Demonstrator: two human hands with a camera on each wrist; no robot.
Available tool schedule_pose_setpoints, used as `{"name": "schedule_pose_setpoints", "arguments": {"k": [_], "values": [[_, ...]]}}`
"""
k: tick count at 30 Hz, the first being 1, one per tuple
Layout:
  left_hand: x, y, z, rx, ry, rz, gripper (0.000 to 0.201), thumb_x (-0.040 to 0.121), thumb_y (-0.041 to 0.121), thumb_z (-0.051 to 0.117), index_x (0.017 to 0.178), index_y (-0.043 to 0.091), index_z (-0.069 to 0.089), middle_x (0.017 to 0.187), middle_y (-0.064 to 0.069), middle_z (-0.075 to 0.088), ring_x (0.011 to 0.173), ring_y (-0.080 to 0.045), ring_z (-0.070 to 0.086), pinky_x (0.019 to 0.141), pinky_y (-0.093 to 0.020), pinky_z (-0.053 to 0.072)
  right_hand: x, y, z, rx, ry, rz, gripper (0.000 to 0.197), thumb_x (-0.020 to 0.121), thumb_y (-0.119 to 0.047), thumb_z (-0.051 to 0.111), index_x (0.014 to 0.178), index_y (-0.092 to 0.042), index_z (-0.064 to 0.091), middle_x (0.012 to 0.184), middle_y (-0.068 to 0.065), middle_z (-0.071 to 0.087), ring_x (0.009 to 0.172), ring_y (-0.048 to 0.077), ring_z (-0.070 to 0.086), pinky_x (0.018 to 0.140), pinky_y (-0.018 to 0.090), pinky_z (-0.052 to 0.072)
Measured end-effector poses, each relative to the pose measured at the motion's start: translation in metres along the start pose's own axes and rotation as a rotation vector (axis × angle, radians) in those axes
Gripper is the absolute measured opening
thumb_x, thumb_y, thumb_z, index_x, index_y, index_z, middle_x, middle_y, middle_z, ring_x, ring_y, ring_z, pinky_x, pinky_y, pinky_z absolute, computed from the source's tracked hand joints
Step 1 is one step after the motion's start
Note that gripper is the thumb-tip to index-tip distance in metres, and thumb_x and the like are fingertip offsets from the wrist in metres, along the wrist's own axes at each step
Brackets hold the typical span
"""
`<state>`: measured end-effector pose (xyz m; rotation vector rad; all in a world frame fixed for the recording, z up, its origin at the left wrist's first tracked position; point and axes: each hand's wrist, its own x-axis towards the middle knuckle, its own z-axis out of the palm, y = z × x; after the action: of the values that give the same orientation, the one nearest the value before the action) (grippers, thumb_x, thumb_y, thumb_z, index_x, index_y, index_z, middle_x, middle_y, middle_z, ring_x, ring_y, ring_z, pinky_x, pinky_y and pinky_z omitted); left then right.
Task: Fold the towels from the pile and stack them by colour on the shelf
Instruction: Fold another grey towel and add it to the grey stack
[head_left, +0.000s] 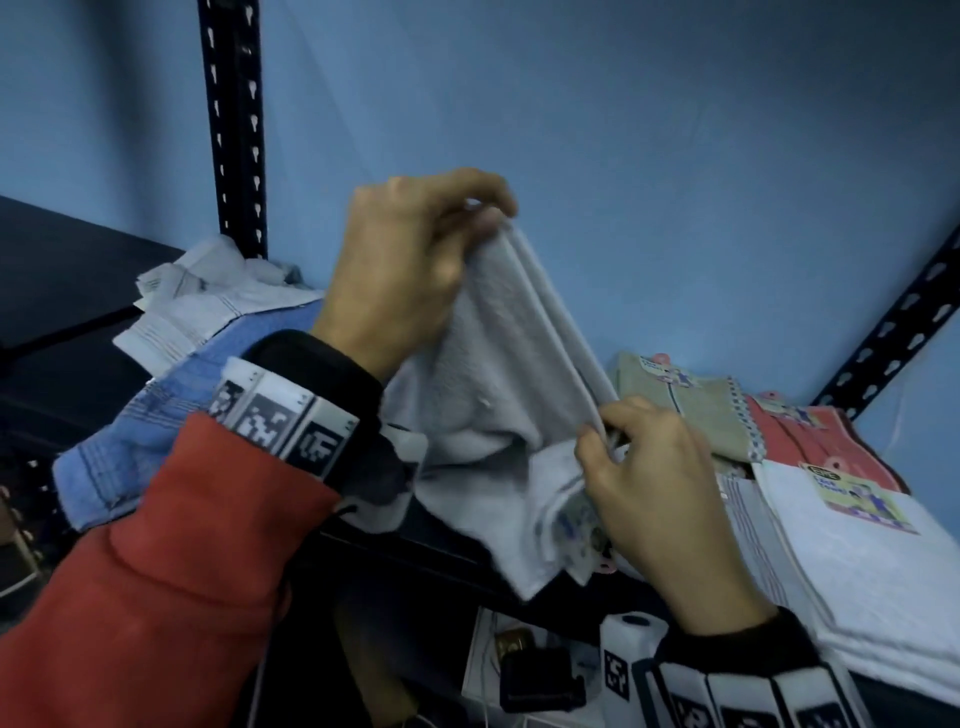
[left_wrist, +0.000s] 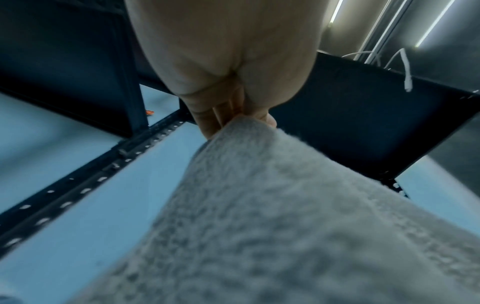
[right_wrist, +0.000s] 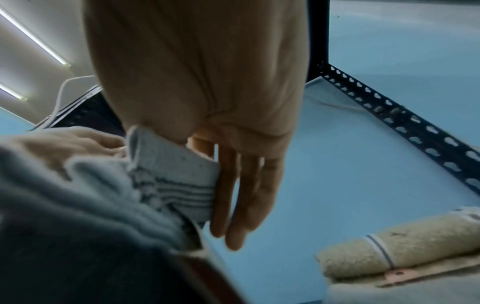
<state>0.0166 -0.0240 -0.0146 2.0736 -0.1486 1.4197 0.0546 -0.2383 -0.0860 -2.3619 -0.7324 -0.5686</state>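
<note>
Pinching grey towel, both hands

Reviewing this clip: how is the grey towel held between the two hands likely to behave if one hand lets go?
Probably floppy: the grey towel sags and bunches below the edge stretched between the left hand and the right hand. Likely light for its size, since fingertip pinches alone carry it. Its looped pile in the left wrist view suggests it will not slip easily.

Black slotted-steel shelf: crumpled white and blue towel pile at left; folded beige towel, red towel, white towel at right.
</note>
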Motion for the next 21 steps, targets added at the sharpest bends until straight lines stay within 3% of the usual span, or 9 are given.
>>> {"name": "schedule_pose_setpoints", "arguments": {"k": [3,5,7,9,11,15,18,21], "values": [[0.002,-0.025,-0.017,0.122,0.067,-0.075,0.014,0.096,0.016,0.061,0.1,0.016,0.074,0.066,0.015,0.056,0.06,0.006,0.05,0.065,-0.012,0.034,0.002,0.008,-0.005,0.01,-0.174,-0.025,0.039,0.092,-0.013,0.065,0.058,-0.009,0.046,0.057,0.0,0.039,0.053,0.012,0.039,0.059,0.034,0.019],[0.0,-0.036,-0.021,0.176,0.072,-0.133,0.014,0.098,0.015,0.058,0.101,0.013,0.072,0.064,0.017,0.051,0.062,-0.006,0.045,0.064,-0.02,0.031,0.001,0.012,-0.009,0.049,-0.272,-0.054,0.041,0.094,-0.019,0.066,0.058,-0.011,0.048,0.061,-0.001,0.042,0.057,0.011,0.044,0.057,0.028,0.03],[-0.003,-0.044,-0.021,0.212,0.073,-0.188,0.015,0.099,0.014,0.057,0.102,0.012,0.072,0.066,0.017,0.05,0.067,-0.005,0.043,0.067,-0.019,0.03,0.001,0.016,-0.013,0.071,-0.331,-0.087,0.033,0.095,-0.023,0.067,0.064,-0.015,0.059,0.077,-0.007,0.053,0.072,0.004,0.052,0.063,0.017,0.037],[-0.005,-0.049,-0.022,0.241,0.089,-0.246,0.015,0.1,0.014,0.056,0.103,0.012,0.071,0.069,0.009,0.054,0.07,-0.005,0.046,0.07,-0.018,0.03,0.0,0.019,-0.014,0.065,-0.287,-0.149,0.018,0.093,-0.021,0.069,0.077,-0.013,0.071,0.093,-0.011,0.058,0.086,0.003,0.055,0.071,0.011,0.037],[-0.003,-0.053,-0.028,0.272,0.15,-0.295,0.016,0.1,0.016,0.055,0.104,0.013,0.07,0.079,0.001,0.059,0.076,-0.013,0.051,0.073,-0.018,0.032,-0.001,0.021,-0.013,0.045,-0.169,-0.231,0.012,0.092,-0.014,0.07,0.081,-0.012,0.071,0.089,-0.006,0.058,0.081,0.008,0.054,0.071,0.013,0.038],[0.0,-0.056,-0.046,0.255,0.222,-0.34,0.017,0.1,0.017,0.054,0.106,0.014,0.07,0.084,-0.001,0.063,0.063,-0.011,0.047,0.068,-0.016,0.033,0.0,0.022,-0.006,-0.007,-0.018,-0.269,0.01,0.094,-0.006,0.065,0.086,-0.011,0.068,0.08,0.0,0.064,0.073,0.016,0.055,0.067,0.025,0.037],[0.0,-0.056,-0.044,0.171,0.153,-0.277,0.015,0.098,0.021,0.056,0.103,0.019,0.07,0.072,0.0,0.061,0.063,-0.012,0.052,0.066,-0.023,0.035,-0.003,0.024,-0.002,-0.042,-0.116,-0.119,0.01,0.096,-0.009,0.057,0.089,-0.016,0.055,0.072,0.0,0.059,0.069,0.023,0.055,0.062,0.037,0.037],[0.0,-0.047,-0.031,0.012,0.084,-0.237,0.008,0.097,0.024,0.063,0.104,0.021,0.066,0.06,0.002,0.053,0.054,-0.008,0.044,0.06,-0.025,0.035,-0.008,0.03,-0.004,-0.04,-0.313,-0.037,0.023,0.098,-0.01,0.052,0.096,-0.027,0.036,0.076,-0.001,0.056,0.071,0.016,0.052,0.062,0.025,0.039]]}}
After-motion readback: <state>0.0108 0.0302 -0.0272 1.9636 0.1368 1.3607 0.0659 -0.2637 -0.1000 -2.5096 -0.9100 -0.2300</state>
